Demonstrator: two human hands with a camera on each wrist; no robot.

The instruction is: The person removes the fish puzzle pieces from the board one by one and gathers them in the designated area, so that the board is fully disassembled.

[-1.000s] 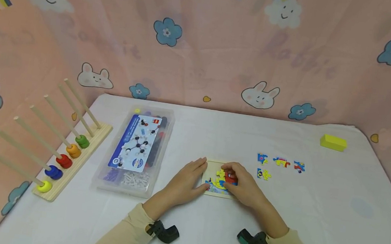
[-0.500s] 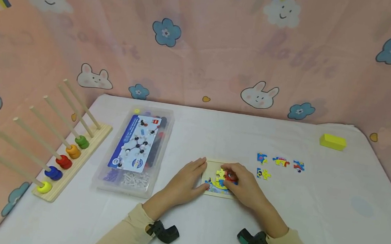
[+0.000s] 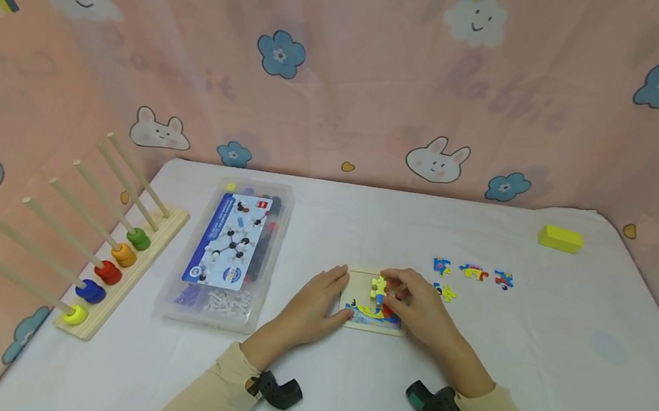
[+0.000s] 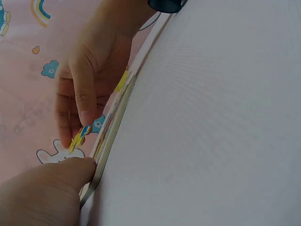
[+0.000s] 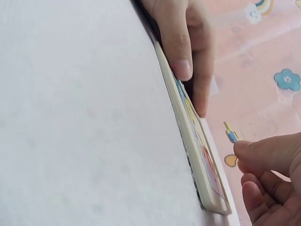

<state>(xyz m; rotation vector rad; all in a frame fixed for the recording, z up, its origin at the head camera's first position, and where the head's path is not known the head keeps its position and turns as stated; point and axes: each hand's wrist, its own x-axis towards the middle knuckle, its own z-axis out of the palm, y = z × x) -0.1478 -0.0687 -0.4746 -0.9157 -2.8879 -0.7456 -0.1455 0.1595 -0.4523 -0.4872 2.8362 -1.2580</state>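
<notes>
A small wooden jigsaw tray (image 3: 360, 283) lies on the white table, partly filled with coloured pieces along its near side. My left hand (image 3: 309, 306) rests against the tray's left side, fingers extended, thumb on its near left corner. Above the tray, my right hand (image 3: 420, 305) pinches a yellow-and-blue puzzle piece (image 3: 379, 287) between thumb and fingers. Both wrist views show this puzzle piece (image 4: 81, 137) held clear of the tray (image 5: 192, 141). A red piece (image 3: 390, 311) sits in the tray, partly hidden by the right hand.
Several loose puzzle pieces (image 3: 473, 272) lie right of the tray, one partly behind the right hand. A yellow block (image 3: 560, 239) is at the far right. On the left stand a clear plastic case (image 3: 226, 255) and a wooden peg stand with rings (image 3: 133, 271).
The right hand has moved slightly right and away from me, lifting the yellow-and-blue puzzle piece, now tilted, off the tray. More of the red piece shows. The left hand keeps its place.
</notes>
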